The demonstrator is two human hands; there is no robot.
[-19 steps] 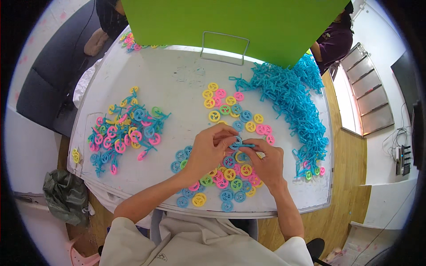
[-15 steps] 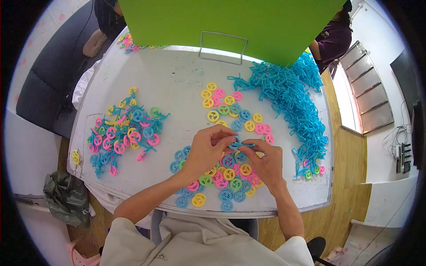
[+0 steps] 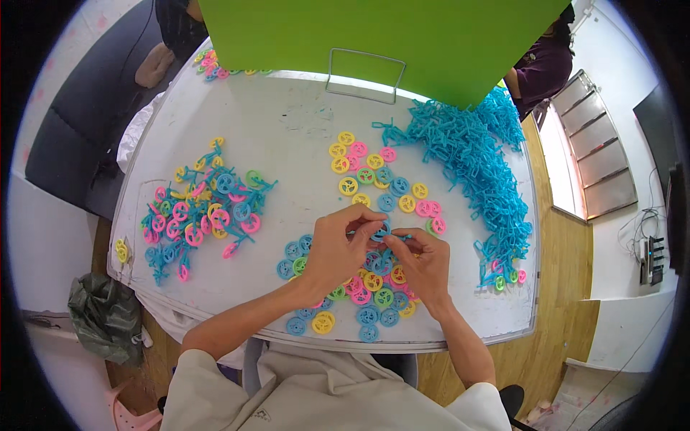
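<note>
Between my fingertips, over the near middle of the table, is a small blue plastic wheel [image 3: 381,231]. My left hand [image 3: 341,243] pinches this wheel by its rim. From the other side my right hand [image 3: 422,260] grips a blue plastic stick piece [image 3: 404,238], its end against the wheel. Fingers partly hide where the two parts meet. Loose spoked wheels [image 3: 367,314] in blue, yellow, pink and green lie below and around my hands. More loose wheels [image 3: 365,175] are scattered just beyond them.
At left lies a pile of sticks with wheels attached [image 3: 205,205]. A large heap of blue stick pieces [image 3: 478,165] runs down the right side. A green panel [image 3: 374,43] with a wire handle [image 3: 366,75] stands at the far edge. Parts of other people show behind it.
My right hand has moved slightly left, bringing the stick piece closer against the wheel. The wheel has tilted a little between my fingers.
</note>
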